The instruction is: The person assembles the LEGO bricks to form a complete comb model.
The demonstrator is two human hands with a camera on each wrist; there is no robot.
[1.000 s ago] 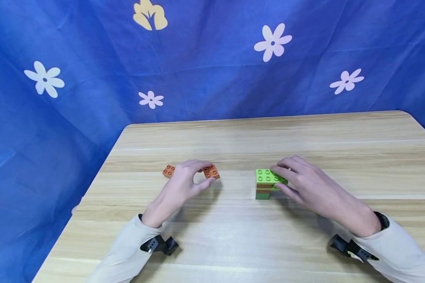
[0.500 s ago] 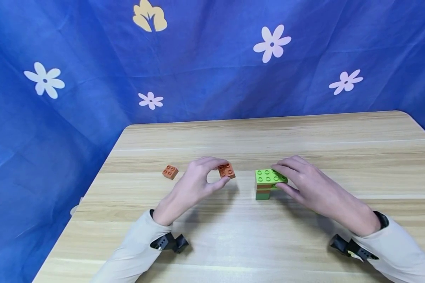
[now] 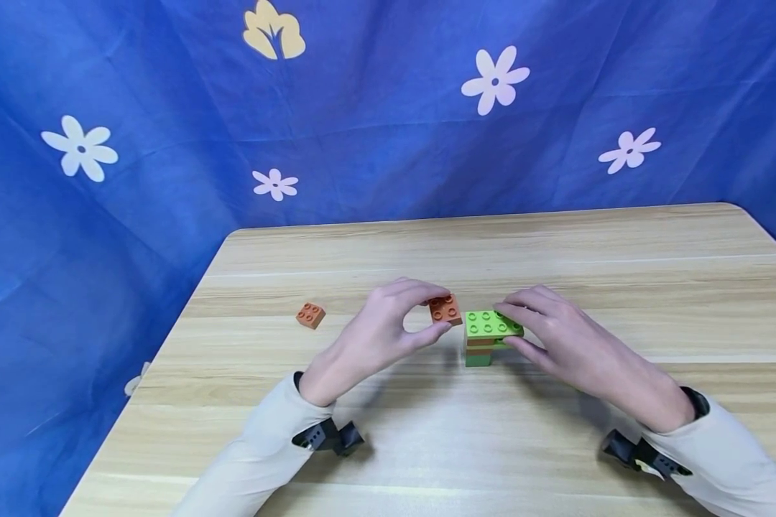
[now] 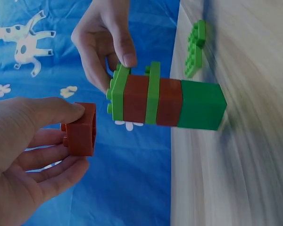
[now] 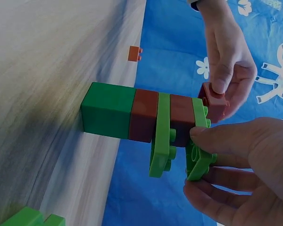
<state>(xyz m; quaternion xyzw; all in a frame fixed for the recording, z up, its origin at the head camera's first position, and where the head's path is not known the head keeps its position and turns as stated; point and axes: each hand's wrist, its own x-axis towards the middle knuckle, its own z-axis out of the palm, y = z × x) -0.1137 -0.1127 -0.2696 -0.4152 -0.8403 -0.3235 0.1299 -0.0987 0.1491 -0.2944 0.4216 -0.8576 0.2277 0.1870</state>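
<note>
My left hand [image 3: 388,327] pinches a reddish-brown 2x2 toy building brick [image 3: 445,310] between thumb and fingers, studs up. It is raised just left of a tower of stacked bricks. That tower stands upright on the table: a dark green brick [image 5: 108,110] at the bottom, then a brown brick [image 5: 144,115], a light green plate [image 5: 163,127], another brown brick [image 5: 181,115] and a light green top plate [image 3: 481,324]. Both plates stick out to the right. With thumb and fingertips, my right hand [image 3: 565,345] grips the overhanging end of the top plate.
Another brown brick [image 3: 310,314] lies on the wooden table [image 3: 388,251], farther left. Light green pieces [image 4: 194,52] lie on the tabletop beyond the tower in the left wrist view. Behind the table hangs a blue cloth [image 3: 375,108] with flowers.
My left hand has carried its brown brick rightward, from near the loose brick to beside the tower. The right hand and the tower have stayed in place.
</note>
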